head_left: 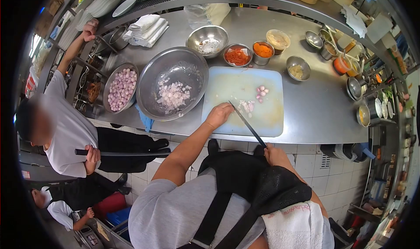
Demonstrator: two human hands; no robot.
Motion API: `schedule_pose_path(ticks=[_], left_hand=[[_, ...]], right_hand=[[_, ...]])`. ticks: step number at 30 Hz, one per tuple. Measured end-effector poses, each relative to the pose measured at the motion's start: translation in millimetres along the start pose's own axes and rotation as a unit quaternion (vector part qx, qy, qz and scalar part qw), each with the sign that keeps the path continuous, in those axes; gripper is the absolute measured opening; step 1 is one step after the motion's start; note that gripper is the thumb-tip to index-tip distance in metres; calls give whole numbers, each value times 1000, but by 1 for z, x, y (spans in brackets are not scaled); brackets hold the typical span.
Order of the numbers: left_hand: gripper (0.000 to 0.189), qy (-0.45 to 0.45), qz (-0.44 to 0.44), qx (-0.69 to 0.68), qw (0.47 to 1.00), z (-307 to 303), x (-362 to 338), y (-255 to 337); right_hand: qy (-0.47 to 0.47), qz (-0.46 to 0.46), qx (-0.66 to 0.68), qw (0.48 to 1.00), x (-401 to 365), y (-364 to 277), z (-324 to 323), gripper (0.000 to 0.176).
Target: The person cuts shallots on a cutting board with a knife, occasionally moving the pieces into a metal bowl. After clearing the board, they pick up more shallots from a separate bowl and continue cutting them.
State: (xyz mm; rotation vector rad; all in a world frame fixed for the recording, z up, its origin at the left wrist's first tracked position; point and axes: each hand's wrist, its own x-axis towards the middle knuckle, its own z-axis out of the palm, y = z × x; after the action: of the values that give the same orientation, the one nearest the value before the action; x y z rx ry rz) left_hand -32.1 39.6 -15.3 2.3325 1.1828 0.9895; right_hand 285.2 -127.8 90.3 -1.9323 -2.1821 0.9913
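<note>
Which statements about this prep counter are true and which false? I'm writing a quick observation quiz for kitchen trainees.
1. The right hand holds the knife by its handle. True.
2. The whole pink bulbs in the bowl are to the right of the large metal bowl. False: they are to its left.
3. The left hand is near the knife's tip. True.
4. The cutting board has nothing on it. False: a few bulbs and some cut pieces lie there.
5. The red shreds and the orange food share one bowl. False: each has its own.
</note>
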Motion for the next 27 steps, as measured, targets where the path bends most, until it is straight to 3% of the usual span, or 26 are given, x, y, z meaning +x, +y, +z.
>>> schedule_pose_path(ticks=[5,8,11,15,21,23,27], left_hand=[[10,3,-1,-9,1000,-2,1,4],[10,3,0,-10,1000,-3,1,5],[12,18,-36,-35,999,-3,6,16],[17,68,-39,-32,996,15,56,35],[22,37,-70,-5,997,67,148,31],[24,-117,-108,14,987,76,164,23],[23,-104,-98,-13,990,71,160,19]], right_hand=[[17,-12,19,1000,28,18,33,24],[15,-48,52,997,43,15,20,24],[46,-34,50,997,24,2,-20,25],[113,9,147,983,-5,16,-37,25],[130,88,218,963,-23,36,-35,27],[162,73,209,962,-27,49,-24,28],[174,94,218,956,-36,57,-21,31]])
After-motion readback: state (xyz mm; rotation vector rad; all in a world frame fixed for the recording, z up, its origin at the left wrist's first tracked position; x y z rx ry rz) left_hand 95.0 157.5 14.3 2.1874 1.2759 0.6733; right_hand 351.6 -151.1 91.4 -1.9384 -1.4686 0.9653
